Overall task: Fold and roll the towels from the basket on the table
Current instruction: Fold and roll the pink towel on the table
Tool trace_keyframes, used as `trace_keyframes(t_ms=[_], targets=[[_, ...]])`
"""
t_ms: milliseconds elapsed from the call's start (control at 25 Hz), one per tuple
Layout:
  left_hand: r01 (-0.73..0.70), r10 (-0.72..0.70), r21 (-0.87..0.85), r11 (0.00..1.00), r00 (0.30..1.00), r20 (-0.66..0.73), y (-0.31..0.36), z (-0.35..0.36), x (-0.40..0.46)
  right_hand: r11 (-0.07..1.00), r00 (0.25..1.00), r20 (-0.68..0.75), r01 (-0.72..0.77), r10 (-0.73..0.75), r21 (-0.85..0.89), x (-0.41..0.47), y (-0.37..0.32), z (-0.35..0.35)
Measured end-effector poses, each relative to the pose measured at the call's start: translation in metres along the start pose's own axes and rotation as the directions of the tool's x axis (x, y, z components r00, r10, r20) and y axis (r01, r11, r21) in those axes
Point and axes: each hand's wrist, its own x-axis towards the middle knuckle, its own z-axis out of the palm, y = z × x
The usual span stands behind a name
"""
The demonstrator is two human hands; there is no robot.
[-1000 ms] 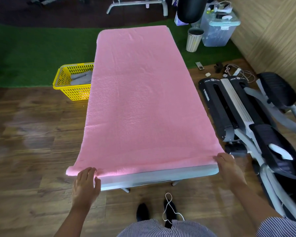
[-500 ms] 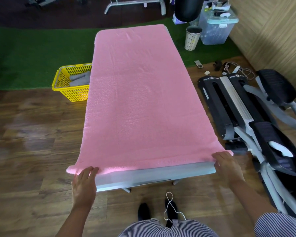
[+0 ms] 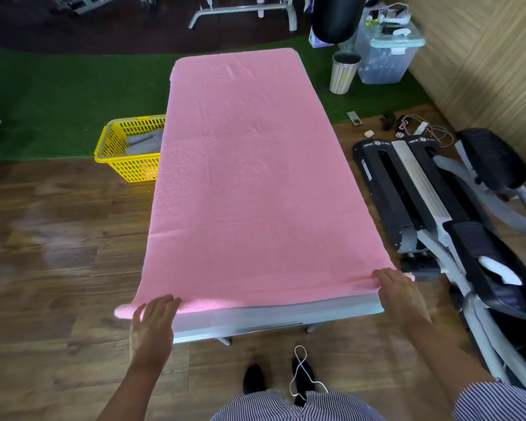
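**At the near edge: starting the roll square**

Along the table's (image 3: pixel 274 314) near end, a pink towel (image 3: pixel 249 177) lay spread flat, covering almost the whole top and spilling slightly past the near left corner. The left hand (image 3: pixel 152 323) rested at that corner with fingers straight and together, tips touching the towel's edge, holding nothing. The right hand (image 3: pixel 398 296) sat on the near right corner with fingers bent down over the hem; it seemed to be pinching the cloth, though the grip underneath was hidden.

Judged from this, the step was taking up the near hem for the first fold or roll. To do it well, both hands needed a matching hold at the two corners, so the left would have had to curl onto the edge as the right had. Lifting both corners together and carrying them evenly would keep the hem straight; a lead by one hand would skew it. The overhanging left corner wanted drawing in first.

On the floor to the left stood a yellow basket (image 3: pixel 125 168) with grey towels (image 3: pixel 145 142) waiting inside.
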Motion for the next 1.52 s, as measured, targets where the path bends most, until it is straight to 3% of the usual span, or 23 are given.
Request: trace_keyframes(t_ms=[200, 360, 480, 640, 840, 920, 1000, 1120, 1200, 1320, 1520], targets=[[0.003, -0.001, -0.068, 0.998, 1.000, 0.031, 0.003, 0.006, -0.001, 0.992, 1.000, 0.009, -0.015, 0.014, 0.122, -0.010, -0.003, -0.002], [0.016, -0.015, -0.010, 1.000, 0.997, 0.071, 0.006, 0.005, -0.001, 0.996, 0.985, 0.165, -0.064, 0.053, 0.062, -0.004, -0.004, -0.001], [0.044, -0.047, 0.045, 0.998, 0.996, 0.071, 0.009, -0.001, 0.001, 0.997, 0.989, 0.148, -0.038, 0.027, 0.074, 0.001, -0.003, -0.001], [-0.020, 0.015, 0.097, 0.995, 0.999, 0.051, 0.000, -0.005, 0.000, 0.999, 0.991, 0.127, 0.051, -0.052, 0.015, 0.001, -0.005, -0.006], [0.011, -0.011, 0.072, 0.997, 1.000, 0.006, 0.008, -0.002, 0.001, 0.987, 0.962, 0.242, -0.098, 0.127, -0.127, 0.001, -0.016, -0.016], [-0.008, 0.008, 0.037, 0.999, 1.000, -0.001, 0.013, -0.001, 0.000, 0.984, 0.939, 0.327, -0.058, 0.111, -0.168, 0.005, -0.016, -0.015], [-0.007, 0.006, -0.021, 1.000, 1.000, -0.008, 0.014, 0.002, -0.002, 0.991, 0.927, 0.368, -0.029, 0.075, -0.130, 0.003, -0.017, -0.015], [-0.012, 0.011, -0.074, 0.997, 1.000, -0.012, 0.011, 0.003, -0.002, 0.964, 0.969, 0.170, -0.209, 0.181, 0.163, -0.003, -0.014, -0.009], [-0.016, 0.015, -0.064, 0.998, 1.000, -0.010, 0.010, 0.002, -0.001, 0.946, 0.970, 0.188, -0.198, 0.152, 0.256, -0.009, -0.012, -0.006], [-0.007, 0.007, -0.028, 1.000, 1.000, -0.005, 0.012, 0.003, -0.001, 0.954, 0.951, 0.286, -0.190, 0.120, 0.234, -0.011, -0.010, -0.010], [-0.025, 0.025, 0.028, 0.999, 0.999, 0.027, 0.006, 0.002, 0.000, 0.955, 0.941, 0.299, -0.224, 0.160, 0.193, -0.002, -0.011, -0.007]])
